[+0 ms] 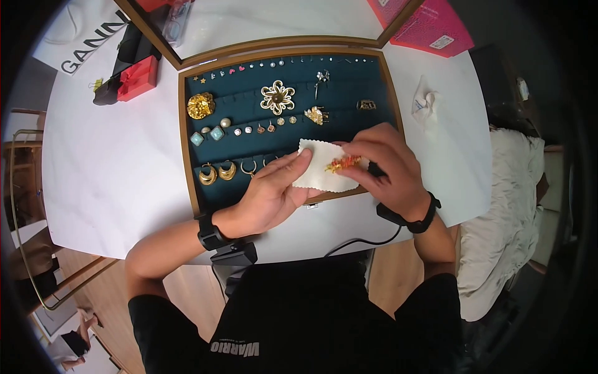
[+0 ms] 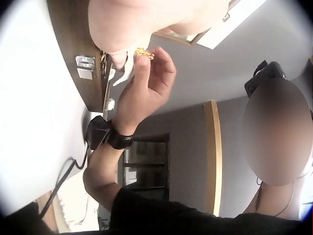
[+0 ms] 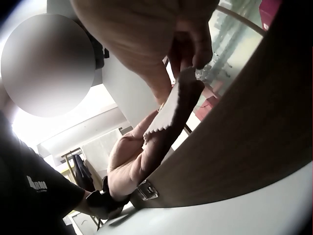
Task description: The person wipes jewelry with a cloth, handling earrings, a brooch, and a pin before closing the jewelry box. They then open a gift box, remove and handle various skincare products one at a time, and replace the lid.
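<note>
My left hand [image 1: 271,194] holds a small white cloth with a zigzag-cut edge [image 1: 311,178], thumb on top and fingers underneath. Between thumb and fingers, my right hand [image 1: 397,171] pinches a red-orange and gold piece of jewelry [image 1: 342,163] against the cloth. Both hands are over the front right part of a wooden jewelry box [image 1: 184,128] lined in dark teal. In the left wrist view, the gold piece [image 2: 143,53] shows at the right thumb tip. The right wrist view shows the cloth [image 3: 168,110] draped over the left fingers.
Earrings, a flower brooch [image 1: 277,97] and a round gold piece [image 1: 200,106] sit in rows in the box. Its glass lid stands raised behind. A red box [image 1: 137,78] lies left, a pink box [image 1: 430,28] back right, crumpled clear plastic [image 1: 425,105] right. A black cable [image 1: 361,240] crosses the table's front.
</note>
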{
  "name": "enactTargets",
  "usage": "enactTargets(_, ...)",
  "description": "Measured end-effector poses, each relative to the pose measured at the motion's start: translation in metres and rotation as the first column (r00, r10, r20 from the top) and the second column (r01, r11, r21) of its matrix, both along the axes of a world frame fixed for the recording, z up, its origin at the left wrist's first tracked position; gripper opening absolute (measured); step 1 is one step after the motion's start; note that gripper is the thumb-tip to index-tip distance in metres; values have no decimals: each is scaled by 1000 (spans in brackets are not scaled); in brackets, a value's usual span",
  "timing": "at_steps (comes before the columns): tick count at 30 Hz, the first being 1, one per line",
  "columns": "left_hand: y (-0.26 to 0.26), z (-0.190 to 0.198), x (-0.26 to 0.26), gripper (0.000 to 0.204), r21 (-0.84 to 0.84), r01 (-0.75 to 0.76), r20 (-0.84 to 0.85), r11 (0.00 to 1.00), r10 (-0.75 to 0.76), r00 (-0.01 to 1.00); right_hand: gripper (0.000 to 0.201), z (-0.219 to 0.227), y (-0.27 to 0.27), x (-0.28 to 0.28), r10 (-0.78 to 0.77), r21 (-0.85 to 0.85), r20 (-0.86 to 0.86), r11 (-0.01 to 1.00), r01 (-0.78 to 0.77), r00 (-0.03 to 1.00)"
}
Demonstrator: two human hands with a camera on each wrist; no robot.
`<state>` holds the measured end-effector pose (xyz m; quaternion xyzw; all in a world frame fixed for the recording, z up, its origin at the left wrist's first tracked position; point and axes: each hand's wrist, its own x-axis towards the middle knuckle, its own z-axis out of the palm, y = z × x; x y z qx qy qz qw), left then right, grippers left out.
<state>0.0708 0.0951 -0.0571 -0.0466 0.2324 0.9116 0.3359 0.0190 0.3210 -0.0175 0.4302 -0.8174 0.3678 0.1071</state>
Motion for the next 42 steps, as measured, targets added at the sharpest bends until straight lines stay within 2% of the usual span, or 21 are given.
enactTargets(1,0,0,0,44,7,-1,-1,1000,1,1000,38,-1,1,-2,-19,-60,-18,998,18,1000)
enactTargets(5,2,4,-1,45,38,14,-54,999,-12,998,39,5,-3,6,-53,20,-18,998,53,998)
enactTargets(7,1,5,-1,45,62,23,-73,998,-19,997,37,9,-8,7,38,79,-15,996,-36,999)
enactTargets(12,2,10,-2,47,62,9,-79,998,-5,997,32,5,-3,5,-7,95,-109,995,17,994)
enactTargets(15,0,3,-2,47,55,53,-83,997,-49,995,31,4,-2,3,81,90,-165,994,-67,983)
enactTargets(18,2,7,-3,48,38,29,-79,999,-26,997,28,8,2,2,82,134,-206,989,-54,975)
enactTargets(20,3,8,-3,49,34,26,-73,999,-23,997,27,9,6,-1,11,172,-262,984,35,965)
enactTargets(21,4,8,-3,49,30,22,-69,999,-20,997,27,8,5,1,11,172,-262,984,35,965)
enactTargets(22,3,8,-3,49,30,21,-69,999,-19,997,27,8,2,6,71,178,-237,984,-29,969)
enactTargets(24,2,8,-5,50,87,64,-159,994,-50,986,30,6,-4,12,171,202,-194,971,-131,966)
enactTargets(28,4,11,-4,51,54,48,-133,997,-41,990,32,5,9,5,115,211,-203,975,-71,972)
enactTargets(32,2,6,-3,50,83,37,-112,996,-28,993,33,3,0,10,192,230,-205,963,-144,960)
enactTargets(34,2,5,-3,49,107,49,-131,993,-35,991,34,5,2,7,187,223,-205,965,-140,961)
enactTargets(37,4,6,-2,49,55,19,-74,998,-14,997,35,8,7,5,138,222,-196,971,-93,971)
enactTargets(39,4,6,-3,49,66,26,-83,998,-20,996,37,7,5,7,123,234,-155,968,-85,980)
enactTargets(40,4,7,-4,49,65,25,-84,998,-19,996,36,3,0,12,121,173,-67,979,-108,990)
enactTargets(42,1,8,-5,56,42,96,-177,994,-87,980,34,4,0,13,105,141,-15,985,-101,994)
